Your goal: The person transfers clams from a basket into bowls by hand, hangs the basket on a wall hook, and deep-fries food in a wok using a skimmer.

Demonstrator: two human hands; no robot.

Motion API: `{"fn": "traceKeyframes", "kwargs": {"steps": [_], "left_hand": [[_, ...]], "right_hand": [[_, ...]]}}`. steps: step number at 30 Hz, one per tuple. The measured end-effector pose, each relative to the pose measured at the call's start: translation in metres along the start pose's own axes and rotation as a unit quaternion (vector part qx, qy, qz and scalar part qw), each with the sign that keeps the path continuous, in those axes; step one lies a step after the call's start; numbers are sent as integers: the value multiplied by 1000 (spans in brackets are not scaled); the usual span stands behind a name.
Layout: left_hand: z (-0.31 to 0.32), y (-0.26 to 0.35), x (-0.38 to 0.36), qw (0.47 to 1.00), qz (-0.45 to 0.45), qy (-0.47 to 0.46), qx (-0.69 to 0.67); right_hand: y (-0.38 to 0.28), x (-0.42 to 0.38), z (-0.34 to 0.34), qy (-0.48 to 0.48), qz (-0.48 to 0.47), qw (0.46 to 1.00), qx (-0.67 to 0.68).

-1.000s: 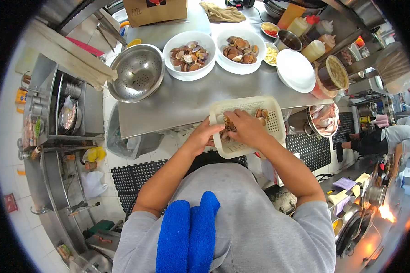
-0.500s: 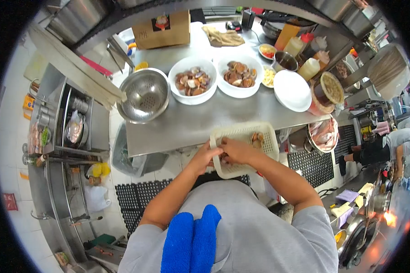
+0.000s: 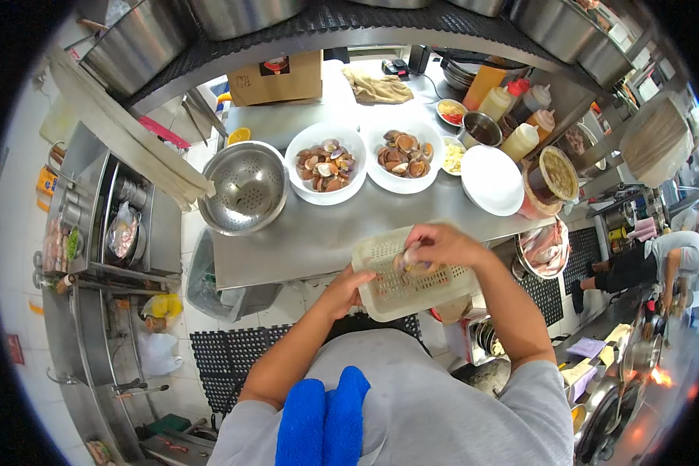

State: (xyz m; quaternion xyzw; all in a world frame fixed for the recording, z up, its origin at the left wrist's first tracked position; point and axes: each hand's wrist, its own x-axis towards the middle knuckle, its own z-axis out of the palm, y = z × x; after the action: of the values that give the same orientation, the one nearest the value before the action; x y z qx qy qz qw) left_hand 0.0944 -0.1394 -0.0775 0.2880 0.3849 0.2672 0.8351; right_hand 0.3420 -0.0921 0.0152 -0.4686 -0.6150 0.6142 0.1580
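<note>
My left hand grips the left rim of a cream plastic basket, which is tilted at the counter's front edge. Above the basket my right hand is closed around a few clams, partly hidden by the fingers and a little blurred. Further back on the counter, a white bowl holds a heap of brown clams. Beside it, a second white bowl contains more clams. The basket's perforated floor shows through, and I cannot make out other clams in it.
A steel colander sits left on the steel counter. To the right are a white plate, squeeze bottles and small bowls. A shelf with pots hangs overhead. Another person works near a flame at right.
My right hand has come up and right out of the basket with clams in it. The basket has tilted, and my left hand stays on its left side. The view has shifted slightly.
</note>
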Motion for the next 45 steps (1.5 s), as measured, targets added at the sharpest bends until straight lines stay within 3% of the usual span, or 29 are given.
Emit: {"fn": "traceKeyframes", "kwargs": {"steps": [2, 5, 9, 10, 12, 18, 22, 26, 30, 34, 36, 37, 39, 41, 43, 45], "left_hand": [[5, 9, -6, 999, 1, -45, -22], [6, 9, -8, 999, -5, -26, -22], [4, 9, -12, 999, 0, -16, -44], [2, 9, -14, 999, -6, -14, -48], [-1, 8, -17, 999, -11, -12, -52], [-16, -2, -24, 996, 44, -1, -80], [-23, -1, -31, 995, 44, 19, -87], [-24, 2, -31, 993, 49, 28, -100], [-25, 10, -32, 994, 50, 14, -94], [-19, 20, -40, 997, 21, 20, -74], [-21, 17, -39, 996, 28, 22, -83], [-23, 11, -36, 995, 33, 23, -86], [-23, 10, -34, 995, 38, 21, -89], [-21, 13, -37, 994, 57, 17, -87], [-25, 14, -38, 995, 53, 14, -87], [-27, 11, -39, 995, 43, 12, -94]], "right_hand": [[-9, 8, -30, 41, -60, 997, 6], [-50, 16, -73, 116, -77, 989, 41], [-67, 61, -123, 234, -67, 963, -116], [-64, 77, -130, 233, -68, 963, -116], [-51, 112, -137, 265, -60, 924, -270], [-1, 173, -135, 287, -72, 886, -357], [-2, 168, -148, 311, 2, 895, -319], [10, 171, -165, 362, -24, 876, -318], [3, 183, -163, 332, -36, 922, -195], [-49, 201, -120, 299, -97, 916, -251], [-70, 219, -86, 246, -97, 951, -160], [-47, 253, -82, 165, -120, 979, -16], [-56, 279, -53, 143, -94, 973, -158], [-61, 283, -32, 136, -68, 968, -201], [-71, 279, -25, 182, -102, 922, -327], [-75, 260, -38, 159, -124, 957, -211]]}}
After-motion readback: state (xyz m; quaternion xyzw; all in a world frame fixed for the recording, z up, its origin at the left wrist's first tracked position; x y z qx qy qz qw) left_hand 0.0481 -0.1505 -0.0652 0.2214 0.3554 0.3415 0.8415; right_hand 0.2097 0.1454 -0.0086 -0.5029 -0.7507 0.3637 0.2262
